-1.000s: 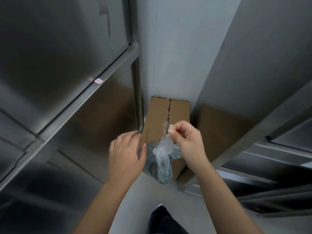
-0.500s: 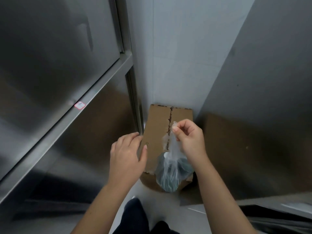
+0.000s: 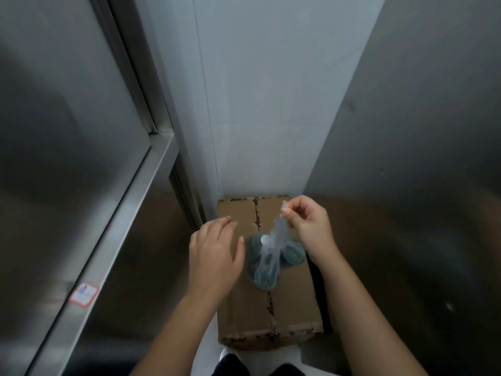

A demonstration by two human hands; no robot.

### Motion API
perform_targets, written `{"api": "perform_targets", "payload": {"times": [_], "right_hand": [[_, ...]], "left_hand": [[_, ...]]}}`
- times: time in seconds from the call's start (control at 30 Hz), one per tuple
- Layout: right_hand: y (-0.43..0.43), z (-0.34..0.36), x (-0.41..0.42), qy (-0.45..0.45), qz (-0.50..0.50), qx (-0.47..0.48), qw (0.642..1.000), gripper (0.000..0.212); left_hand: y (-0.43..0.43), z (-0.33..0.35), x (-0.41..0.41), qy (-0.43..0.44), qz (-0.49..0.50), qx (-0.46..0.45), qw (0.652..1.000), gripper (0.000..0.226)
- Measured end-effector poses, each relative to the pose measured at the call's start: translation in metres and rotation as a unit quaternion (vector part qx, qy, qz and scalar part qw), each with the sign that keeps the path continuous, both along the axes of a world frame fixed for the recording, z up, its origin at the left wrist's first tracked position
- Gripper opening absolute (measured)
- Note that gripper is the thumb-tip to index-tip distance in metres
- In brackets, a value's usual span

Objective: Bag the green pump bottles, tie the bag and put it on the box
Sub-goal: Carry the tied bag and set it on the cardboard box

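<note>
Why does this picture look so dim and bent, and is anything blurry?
Head view: dim, flat light; the wide lens bows the steel cabinet edges outward; its panels show only soft, smeared reflections. The bag in the right hand looks hazy, its contents just green blobs; the box seam stays fairly sharp.

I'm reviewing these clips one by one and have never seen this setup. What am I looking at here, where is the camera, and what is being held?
There is no machine: a person wears a camera on the head, looking down at their own two bare hands. The right hand pinches the twisted neck of a clear plastic bag holding dark green bottles. The bag is over the brown cardboard box, which stands on the floor in a narrow gap between steel cabinets; whether it already rests there is unclear. The left hand, open and empty, hovers beside the bag.
</note>
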State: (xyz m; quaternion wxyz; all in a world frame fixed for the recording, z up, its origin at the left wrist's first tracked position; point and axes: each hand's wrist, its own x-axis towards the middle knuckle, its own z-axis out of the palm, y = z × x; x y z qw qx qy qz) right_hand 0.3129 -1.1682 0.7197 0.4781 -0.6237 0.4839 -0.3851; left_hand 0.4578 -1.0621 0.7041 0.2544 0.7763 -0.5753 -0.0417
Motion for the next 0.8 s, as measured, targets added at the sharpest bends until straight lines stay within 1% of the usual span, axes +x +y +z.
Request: {"api": "perform_targets", "payload": {"times": [0.1, 0.23, 0.33, 0.53, 0.67, 0.8], "right_hand": [[-0.026, -0.001, 0.023, 0.001, 0.010, -0.004, 1.000, 0.028], [-0.062, -0.006, 0.049, -0.001, 0.033, 0.002, 0.999, 0.032], [-0.090, -0.013, 0.071, 0.019, 0.060, 0.001, 0.998, 0.032], [-0.133, -0.016, 0.108, -0.009, 0.119, 0.006, 0.993, 0.029], [-0.160, -0.023, 0.117, -0.028, 0.154, 0.011, 0.988, 0.028], [-0.186, -0.035, 0.107, -0.037, 0.156, 0.014, 0.987, 0.031]], "left_hand": [[-0.022, -0.004, 0.018, 0.025, 0.012, 0.003, 1.000, 0.036], [-0.044, -0.004, 0.036, 0.040, 0.034, -0.007, 0.999, 0.033], [-0.057, -0.004, 0.046, 0.033, 0.058, -0.008, 0.998, 0.034], [-0.077, -0.008, 0.061, 0.021, 0.097, 0.011, 0.995, 0.038], [-0.096, -0.006, 0.066, 0.010, 0.112, 0.007, 0.994, 0.037], [-0.114, -0.007, 0.065, 0.001, 0.109, 0.007, 0.994, 0.037]]}}
